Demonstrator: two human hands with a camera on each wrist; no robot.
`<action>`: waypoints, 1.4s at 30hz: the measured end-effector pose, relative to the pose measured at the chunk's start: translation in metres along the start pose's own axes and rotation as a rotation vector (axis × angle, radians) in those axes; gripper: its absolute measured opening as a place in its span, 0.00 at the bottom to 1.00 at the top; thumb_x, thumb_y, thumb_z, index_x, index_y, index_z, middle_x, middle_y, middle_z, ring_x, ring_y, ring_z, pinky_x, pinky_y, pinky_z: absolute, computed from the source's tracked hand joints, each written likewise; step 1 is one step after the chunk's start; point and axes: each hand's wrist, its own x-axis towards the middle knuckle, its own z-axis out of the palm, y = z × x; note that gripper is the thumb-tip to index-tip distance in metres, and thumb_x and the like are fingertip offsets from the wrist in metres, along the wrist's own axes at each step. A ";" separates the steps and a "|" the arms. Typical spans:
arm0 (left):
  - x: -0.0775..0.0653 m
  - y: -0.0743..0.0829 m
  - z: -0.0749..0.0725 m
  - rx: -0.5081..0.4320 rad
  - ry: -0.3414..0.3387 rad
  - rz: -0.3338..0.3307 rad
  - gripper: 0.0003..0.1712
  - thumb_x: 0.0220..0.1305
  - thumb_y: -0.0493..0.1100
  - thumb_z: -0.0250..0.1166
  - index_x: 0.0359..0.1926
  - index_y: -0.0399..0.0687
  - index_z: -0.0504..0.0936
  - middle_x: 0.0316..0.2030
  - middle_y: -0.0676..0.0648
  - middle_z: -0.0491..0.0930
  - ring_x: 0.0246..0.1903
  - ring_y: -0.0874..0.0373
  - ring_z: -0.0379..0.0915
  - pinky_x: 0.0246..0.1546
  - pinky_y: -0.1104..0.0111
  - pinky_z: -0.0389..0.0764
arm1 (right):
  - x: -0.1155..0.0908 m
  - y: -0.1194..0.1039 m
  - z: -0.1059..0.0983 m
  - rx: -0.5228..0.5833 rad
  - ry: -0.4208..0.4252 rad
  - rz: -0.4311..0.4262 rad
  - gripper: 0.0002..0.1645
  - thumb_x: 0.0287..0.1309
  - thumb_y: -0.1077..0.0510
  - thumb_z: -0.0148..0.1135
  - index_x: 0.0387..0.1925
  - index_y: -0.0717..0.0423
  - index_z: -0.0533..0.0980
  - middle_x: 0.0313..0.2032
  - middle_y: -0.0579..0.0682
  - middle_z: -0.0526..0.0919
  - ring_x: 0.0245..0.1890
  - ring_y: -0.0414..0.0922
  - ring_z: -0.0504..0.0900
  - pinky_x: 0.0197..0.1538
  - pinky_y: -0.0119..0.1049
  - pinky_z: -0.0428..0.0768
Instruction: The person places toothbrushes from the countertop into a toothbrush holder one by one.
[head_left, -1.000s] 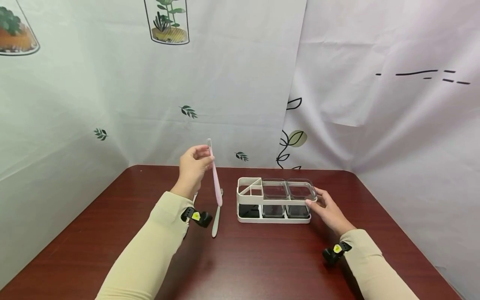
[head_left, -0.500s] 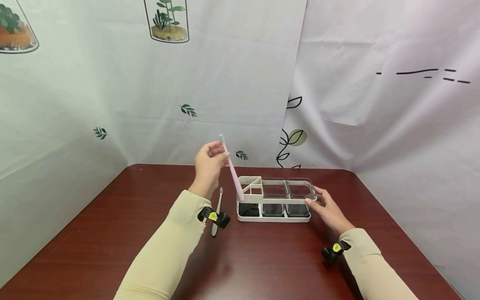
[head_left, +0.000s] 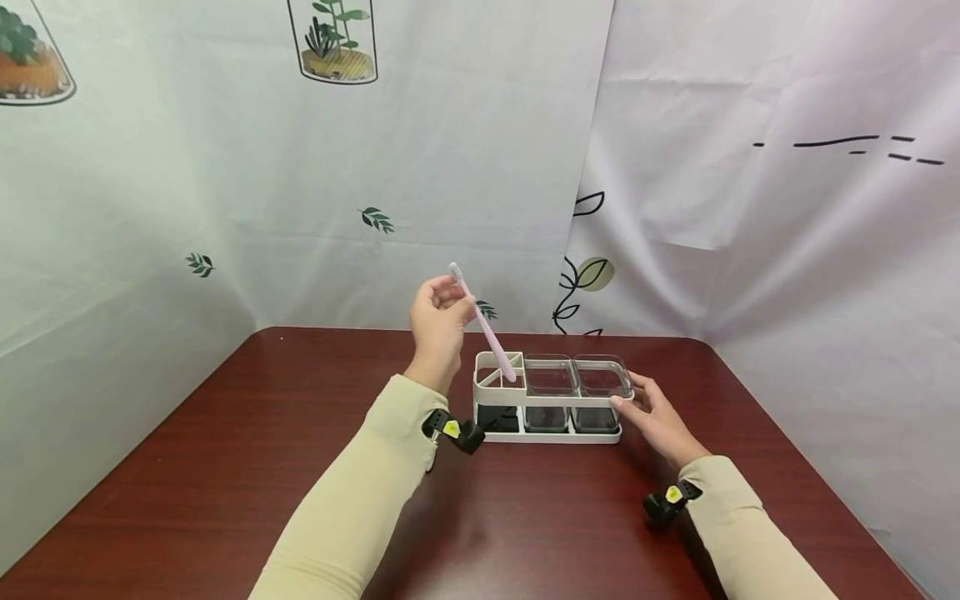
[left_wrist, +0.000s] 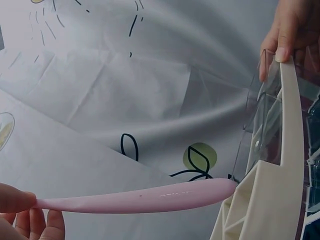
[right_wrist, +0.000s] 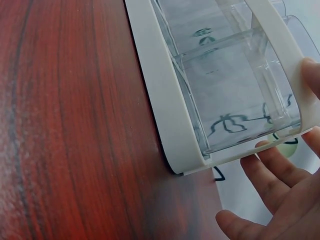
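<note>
1. Head: at the centre, the left hand point(head_left: 438, 332) pinches a pink toothbrush point(head_left: 490, 335), slanting down to the divided left end of a white rack point(head_left: 555, 402); right of centre, the right hand point(head_left: 660, 421) grips the rack's end.
2. Left wrist: the toothbrush's handle reaches the compartments, lower right; contact unclear.
3. Right wrist: at the right edge, thumb and fingers hold the rack beside a clear cup point(right_wrist: 230, 92).

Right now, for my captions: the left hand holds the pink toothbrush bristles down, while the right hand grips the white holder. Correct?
One slip: the head view shows the bristles up, not down. The left hand holds the pink toothbrush, while the right hand grips the white holder.
</note>
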 end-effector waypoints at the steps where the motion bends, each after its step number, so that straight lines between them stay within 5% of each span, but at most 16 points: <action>1: 0.000 -0.001 0.001 0.002 0.000 0.007 0.21 0.53 0.18 0.60 0.48 0.35 0.74 0.33 0.47 0.75 0.32 0.60 0.73 0.31 0.73 0.81 | 0.000 0.000 0.000 -0.001 -0.002 -0.001 0.38 0.68 0.53 0.56 0.71 0.61 0.52 0.65 0.69 0.63 0.63 0.60 0.68 0.52 0.23 0.71; 7: -0.003 -0.008 0.006 0.023 -0.004 0.073 0.20 0.53 0.18 0.60 0.48 0.33 0.74 0.34 0.46 0.75 0.33 0.60 0.72 0.34 0.71 0.82 | 0.000 0.000 0.000 -0.012 -0.001 0.002 0.38 0.68 0.52 0.56 0.71 0.61 0.52 0.65 0.69 0.63 0.62 0.61 0.68 0.54 0.27 0.72; 16: -0.005 -0.019 0.010 0.110 -0.038 0.148 0.19 0.53 0.18 0.61 0.46 0.31 0.74 0.35 0.43 0.76 0.36 0.54 0.74 0.36 0.72 0.80 | 0.000 0.000 0.000 -0.004 0.007 0.003 0.37 0.68 0.53 0.57 0.70 0.61 0.53 0.64 0.69 0.64 0.62 0.60 0.68 0.50 0.20 0.69; 29: -0.011 -0.033 0.011 0.279 -0.089 0.189 0.16 0.55 0.21 0.63 0.45 0.32 0.76 0.37 0.37 0.78 0.40 0.47 0.76 0.40 0.69 0.78 | 0.001 0.001 0.000 -0.023 0.012 0.010 0.38 0.68 0.52 0.57 0.70 0.61 0.53 0.64 0.68 0.65 0.61 0.59 0.69 0.51 0.23 0.71; 42: -0.016 -0.049 0.009 0.335 -0.156 0.197 0.15 0.55 0.22 0.62 0.45 0.32 0.76 0.37 0.37 0.78 0.40 0.46 0.76 0.37 0.70 0.77 | 0.001 0.002 0.000 -0.017 0.006 0.003 0.37 0.68 0.52 0.56 0.70 0.61 0.52 0.63 0.68 0.66 0.61 0.60 0.69 0.51 0.21 0.71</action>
